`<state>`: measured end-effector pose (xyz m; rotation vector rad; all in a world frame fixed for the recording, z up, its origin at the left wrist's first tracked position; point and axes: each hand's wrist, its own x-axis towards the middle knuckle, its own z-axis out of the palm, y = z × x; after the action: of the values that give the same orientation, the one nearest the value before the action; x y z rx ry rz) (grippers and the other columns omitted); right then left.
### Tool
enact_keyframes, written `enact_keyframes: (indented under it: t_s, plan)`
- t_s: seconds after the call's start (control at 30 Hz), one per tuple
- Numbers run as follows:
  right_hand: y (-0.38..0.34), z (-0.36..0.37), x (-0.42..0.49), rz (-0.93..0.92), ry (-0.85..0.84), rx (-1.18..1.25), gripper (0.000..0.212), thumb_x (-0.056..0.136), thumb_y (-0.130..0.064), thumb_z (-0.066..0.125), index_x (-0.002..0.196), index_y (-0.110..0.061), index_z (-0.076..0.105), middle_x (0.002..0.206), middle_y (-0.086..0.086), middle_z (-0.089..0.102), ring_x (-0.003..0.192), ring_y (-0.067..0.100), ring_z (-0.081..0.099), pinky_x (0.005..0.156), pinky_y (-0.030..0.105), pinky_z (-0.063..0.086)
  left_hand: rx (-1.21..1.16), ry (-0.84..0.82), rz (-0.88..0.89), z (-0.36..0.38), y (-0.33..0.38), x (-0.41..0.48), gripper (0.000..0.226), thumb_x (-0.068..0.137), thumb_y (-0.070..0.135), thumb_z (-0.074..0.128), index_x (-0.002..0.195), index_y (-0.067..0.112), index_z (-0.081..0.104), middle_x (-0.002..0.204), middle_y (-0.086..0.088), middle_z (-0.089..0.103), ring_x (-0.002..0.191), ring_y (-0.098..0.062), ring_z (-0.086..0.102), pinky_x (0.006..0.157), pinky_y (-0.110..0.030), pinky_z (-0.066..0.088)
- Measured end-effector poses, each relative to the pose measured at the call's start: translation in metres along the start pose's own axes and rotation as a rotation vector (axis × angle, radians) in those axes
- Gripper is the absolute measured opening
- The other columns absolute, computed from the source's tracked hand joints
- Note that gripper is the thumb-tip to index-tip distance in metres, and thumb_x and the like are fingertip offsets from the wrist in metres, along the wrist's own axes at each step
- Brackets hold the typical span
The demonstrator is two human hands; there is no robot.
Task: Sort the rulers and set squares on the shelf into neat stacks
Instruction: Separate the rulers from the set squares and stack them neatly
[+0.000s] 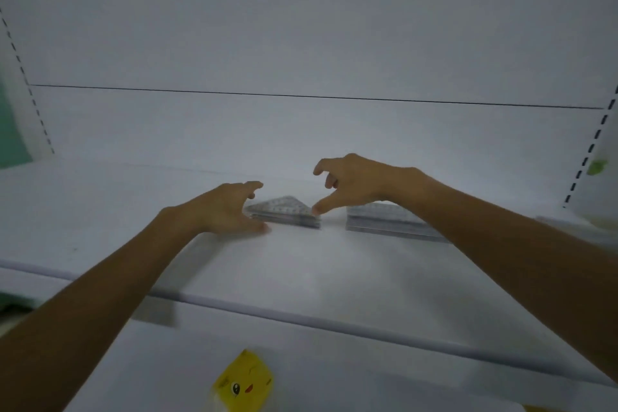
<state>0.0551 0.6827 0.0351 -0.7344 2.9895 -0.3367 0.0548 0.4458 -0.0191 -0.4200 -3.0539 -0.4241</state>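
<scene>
The stack of set squares point(284, 213) lies mid-shelf point(301, 264). The left hand point(227, 207) cups its 9 o'clock corner with spread fingers, and the right hand point(351, 184) has its thumb on the 3 o'clock corner, the other fingers loosely curled and holding nothing, probably to square the edges. The ruler stack point(378, 219) sits at 3 o'clock, kept apart by kind. The scale markings are blurred. The yellow packet point(244, 381) at 6 o'clock shows only a cartoon face.

Yellow cartoon-face packet point(243, 381) at bottom, green tag point(596, 166) beside the right slotted upright point(598, 134)
</scene>
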Motion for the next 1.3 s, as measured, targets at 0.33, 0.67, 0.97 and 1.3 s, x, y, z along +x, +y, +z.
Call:
enact_keyframes:
  t_s: [0.33, 0.67, 0.97, 1.3]
  plan:
    - [-0.03, 0.028, 0.047, 0.13, -0.157, -0.017, 0.074, 0.072, -0.039, 0.076, 0.13, -0.007, 0.042, 0.104, 0.006, 0.052, 0.063, 0.009, 0.054, 0.05, 0.02, 0.048, -0.097, 0.079, 0.033, 0.007, -0.007, 0.006, 0.061, 0.086, 0.034, 0.061, 0.139, 0.017, 0.037, 0.123, -0.007, 0.061, 0.11, -0.019, 0.054, 0.087, -0.02, 0.037]
    - [-0.039, 0.019, 0.067, 0.174, -0.352, 0.075, 0.1, 0.064, -0.033, 0.082, 0.143, -0.036, 0.021, 0.132, 0.009, 0.048, 0.082, 0.017, 0.06, 0.057, 0.029, 0.058, -0.013, -0.016, 0.04, -0.004, -0.002, 0.014, 0.048, 0.085, 0.038, 0.062, 0.127, 0.016, 0.052, 0.119, -0.003, 0.061, 0.095, -0.009, 0.048, 0.084, -0.02, 0.034]
    - [-0.047, 0.02, 0.083, 0.164, -0.403, -0.026, 0.073, 0.068, -0.023, 0.08, 0.132, -0.017, 0.046, 0.117, 0.013, 0.056, 0.096, 0.029, 0.062, 0.057, 0.029, 0.056, -0.045, 0.083, 0.052, 0.003, -0.005, 0.016, 0.031, 0.087, 0.028, 0.061, 0.114, 0.013, 0.063, 0.111, -0.006, 0.066, 0.09, -0.01, 0.052, 0.078, -0.019, 0.035]
    - [-0.039, 0.02, 0.077, 0.085, -0.337, -0.118, 0.088, 0.072, -0.043, 0.074, 0.144, -0.025, 0.026, 0.146, 0.003, 0.036, 0.121, 0.023, 0.048, 0.072, 0.023, 0.046, -0.07, 0.083, -0.077, 0.002, 0.004, 0.009, 0.074, 0.078, 0.058, 0.059, 0.139, 0.022, 0.036, 0.131, 0.0, 0.053, 0.115, -0.019, 0.052, 0.099, -0.035, 0.042]
